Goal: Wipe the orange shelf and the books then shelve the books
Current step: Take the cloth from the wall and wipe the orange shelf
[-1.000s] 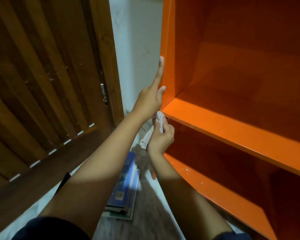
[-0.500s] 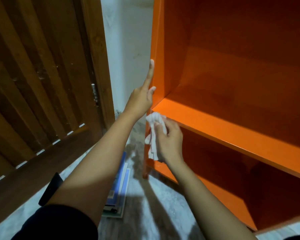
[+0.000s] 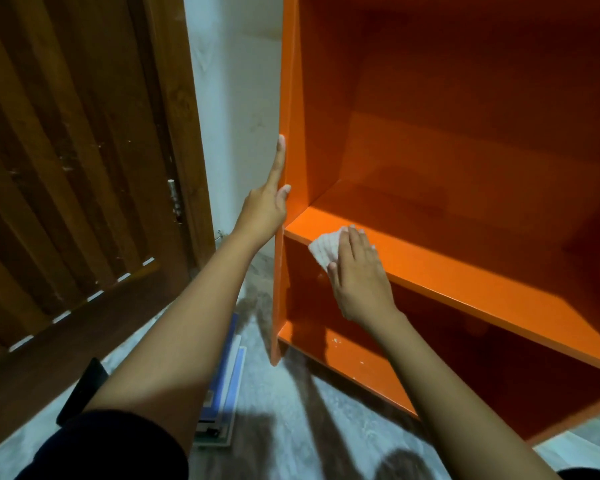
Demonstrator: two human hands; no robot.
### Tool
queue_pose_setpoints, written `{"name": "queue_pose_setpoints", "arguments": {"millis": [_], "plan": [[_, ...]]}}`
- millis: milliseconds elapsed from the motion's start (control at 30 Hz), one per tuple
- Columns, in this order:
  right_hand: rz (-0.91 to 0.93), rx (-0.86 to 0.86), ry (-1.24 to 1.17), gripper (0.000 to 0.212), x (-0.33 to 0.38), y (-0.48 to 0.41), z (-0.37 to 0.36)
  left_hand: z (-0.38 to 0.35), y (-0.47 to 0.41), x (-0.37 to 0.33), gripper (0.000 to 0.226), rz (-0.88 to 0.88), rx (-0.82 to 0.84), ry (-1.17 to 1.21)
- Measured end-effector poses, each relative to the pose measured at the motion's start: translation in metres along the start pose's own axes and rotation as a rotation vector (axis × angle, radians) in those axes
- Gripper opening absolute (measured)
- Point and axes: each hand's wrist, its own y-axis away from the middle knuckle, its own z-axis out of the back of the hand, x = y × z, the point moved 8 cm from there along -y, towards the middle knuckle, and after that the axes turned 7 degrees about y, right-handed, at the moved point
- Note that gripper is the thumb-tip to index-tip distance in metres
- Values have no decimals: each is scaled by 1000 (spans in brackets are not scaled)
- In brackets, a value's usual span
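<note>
Indoors, a low viewpoint looking down past both bare forearms. The orange shelf [image 3: 465, 140] stands on the floor [image 3: 291, 410], its left side panel [image 3: 291, 98] near a pale wall [image 3: 236, 98]. A brown slatted door [image 3: 66, 150] is further left, with a metal hinge [image 3: 174, 199] on its edge.

Left hand [image 3: 265, 211]: fingers [image 3: 279, 161] straight, lying up along the side panel's outer front edge, thumb tip on the same edge. It holds nothing and only touches the panel, just above the level of the middle board [image 3: 465, 275].

Right hand [image 3: 359, 275]: palm down at the left front corner of the middle board, on a small white cloth [image 3: 323, 249] with a faint grid pattern. Fingers nearly straight and together, pressing the cloth flat on the board's top. The thumb is down by the cloth's lower edge, against the board's front face. The cloth drapes over that front edge, partly hidden under the hand.

Books [image 3: 234, 372]: a flat stack with blue covers, on the floor left of the shelf's foot, mostly hidden behind the left forearm. Their number cannot be told.

Bottom board [image 3: 354, 362]: a few pale specks [image 3: 333, 341] near its front. A dark flat object [image 3: 84, 389] lies on the floor by the door, kind unclear. A dark sleeve [image 3: 111, 448] shows at lower left.
</note>
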Motion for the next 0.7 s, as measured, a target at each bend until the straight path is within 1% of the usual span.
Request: {"name": "queue_pose_setpoints", "arguments": {"millis": [200,300,433,567,700], "plan": [[124,-31,-82,56,45,-43,-12,1,-4,5,74,-22,15,-12],[139,-78,-104,56,64,-59,-17,2,-5,4,74,-42,5,-40],[124,-143,-113,57,65,-65,-20,-1,-7,9,75,-51,45,-25],[133,-242,-128,46,63,-59,-18,1,-5,5,73,-61,13,-34],[175,-244,-137,44,62,-48,-10,0,-3,6,72,-38,23,-5]]}}
